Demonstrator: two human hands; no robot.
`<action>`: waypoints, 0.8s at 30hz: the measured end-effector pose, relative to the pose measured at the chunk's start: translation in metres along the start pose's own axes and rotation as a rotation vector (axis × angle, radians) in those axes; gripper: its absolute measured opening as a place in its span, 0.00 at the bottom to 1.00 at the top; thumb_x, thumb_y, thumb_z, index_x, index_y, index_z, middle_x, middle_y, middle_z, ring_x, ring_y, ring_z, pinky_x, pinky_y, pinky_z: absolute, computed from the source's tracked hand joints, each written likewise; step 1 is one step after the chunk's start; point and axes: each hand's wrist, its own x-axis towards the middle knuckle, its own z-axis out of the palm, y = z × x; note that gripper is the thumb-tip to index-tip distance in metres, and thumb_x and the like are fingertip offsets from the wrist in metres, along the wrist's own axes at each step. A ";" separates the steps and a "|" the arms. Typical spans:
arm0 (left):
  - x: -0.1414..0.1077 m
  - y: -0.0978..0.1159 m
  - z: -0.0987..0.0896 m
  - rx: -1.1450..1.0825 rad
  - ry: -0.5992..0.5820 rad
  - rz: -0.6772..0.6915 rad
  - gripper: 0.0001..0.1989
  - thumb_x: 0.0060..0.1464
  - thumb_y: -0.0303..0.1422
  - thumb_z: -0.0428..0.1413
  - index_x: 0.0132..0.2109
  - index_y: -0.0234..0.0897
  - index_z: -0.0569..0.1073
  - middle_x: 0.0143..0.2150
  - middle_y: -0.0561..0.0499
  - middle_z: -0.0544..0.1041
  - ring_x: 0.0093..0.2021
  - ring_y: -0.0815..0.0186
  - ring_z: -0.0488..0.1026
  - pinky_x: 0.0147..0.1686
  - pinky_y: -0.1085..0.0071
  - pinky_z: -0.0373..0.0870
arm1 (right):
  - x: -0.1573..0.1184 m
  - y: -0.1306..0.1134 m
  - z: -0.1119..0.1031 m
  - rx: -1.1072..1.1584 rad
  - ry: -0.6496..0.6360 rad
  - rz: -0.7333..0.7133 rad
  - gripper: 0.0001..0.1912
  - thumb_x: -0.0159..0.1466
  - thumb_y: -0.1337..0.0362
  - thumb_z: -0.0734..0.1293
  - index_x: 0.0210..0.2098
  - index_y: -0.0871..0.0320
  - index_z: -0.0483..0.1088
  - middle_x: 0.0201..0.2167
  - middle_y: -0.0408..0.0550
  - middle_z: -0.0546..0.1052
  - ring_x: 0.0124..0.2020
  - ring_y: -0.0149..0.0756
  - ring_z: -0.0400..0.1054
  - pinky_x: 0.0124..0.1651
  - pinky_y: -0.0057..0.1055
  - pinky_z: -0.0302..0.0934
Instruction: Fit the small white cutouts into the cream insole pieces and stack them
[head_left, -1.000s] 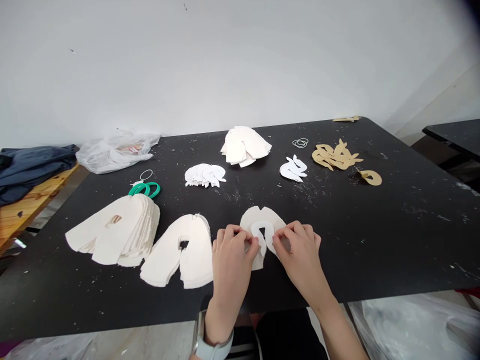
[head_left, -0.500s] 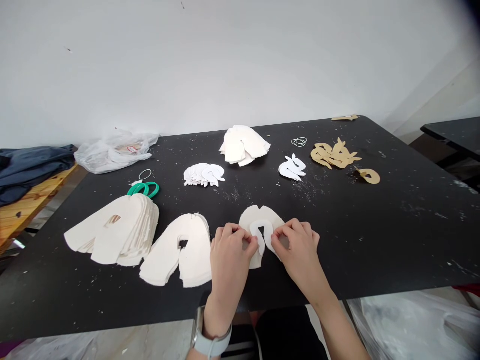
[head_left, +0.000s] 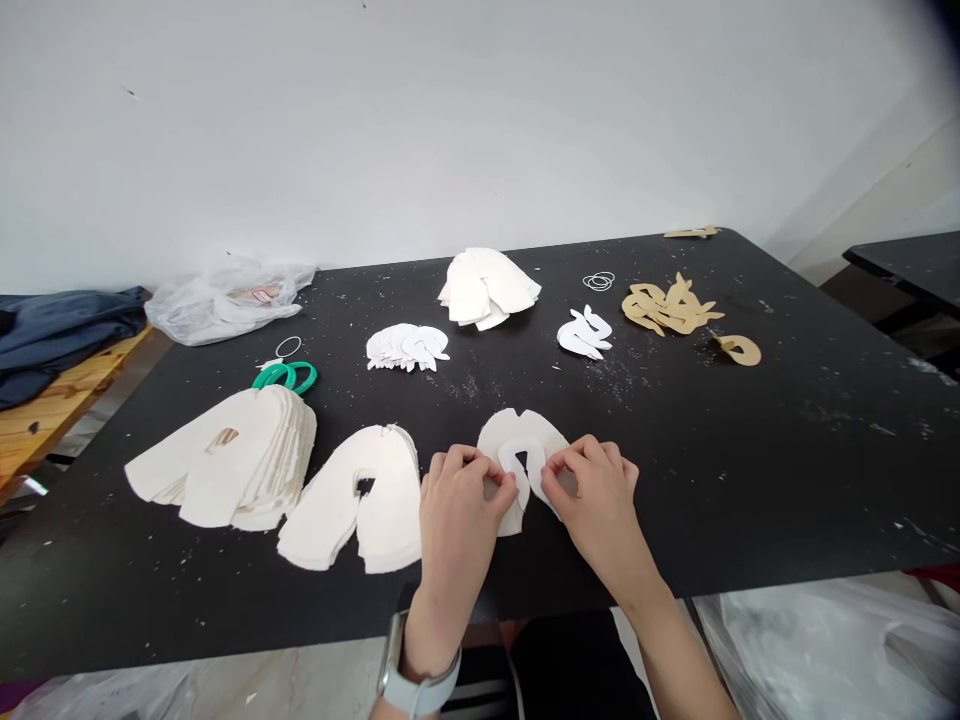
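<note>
Hardly anything has moved: the left hand (head_left: 461,505) and right hand (head_left: 600,500) still pinch the white horseshoe-shaped cutout (head_left: 507,455) by its legs, atop the arched cream piece (head_left: 536,428); seemingly an aligning step, calling next for even, careful placement

Top piece (head_left: 535,456) on bottom piece (head_left: 541,428), stack (head_left: 390,515) to left

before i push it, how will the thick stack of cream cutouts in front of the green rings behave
The thick stack of cream cutouts would probably slide apart, since its layers fan out unevenly. Each cutout looks thin, so likely light and bendable. Lying flat, it seems unlikely to roll.
</note>
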 end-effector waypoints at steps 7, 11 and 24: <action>0.000 -0.001 0.000 0.002 -0.006 0.016 0.09 0.59 0.35 0.55 0.31 0.40 0.75 0.41 0.50 0.74 0.42 0.57 0.68 0.41 0.59 0.67 | -0.001 0.000 0.000 -0.008 0.012 -0.014 0.09 0.66 0.64 0.64 0.28 0.54 0.68 0.35 0.43 0.70 0.41 0.40 0.63 0.53 0.46 0.52; -0.001 -0.002 0.000 0.001 -0.005 0.033 0.09 0.59 0.35 0.55 0.31 0.40 0.75 0.41 0.50 0.74 0.42 0.58 0.67 0.42 0.59 0.67 | -0.001 0.000 0.001 -0.019 0.018 -0.026 0.09 0.66 0.65 0.64 0.29 0.54 0.68 0.35 0.44 0.71 0.41 0.40 0.63 0.53 0.46 0.52; -0.001 -0.001 0.000 0.026 0.007 0.052 0.08 0.58 0.34 0.56 0.30 0.40 0.72 0.40 0.50 0.73 0.41 0.58 0.67 0.41 0.60 0.66 | -0.003 0.001 0.001 -0.013 0.031 -0.032 0.09 0.65 0.63 0.64 0.28 0.54 0.66 0.34 0.44 0.72 0.42 0.42 0.64 0.52 0.47 0.52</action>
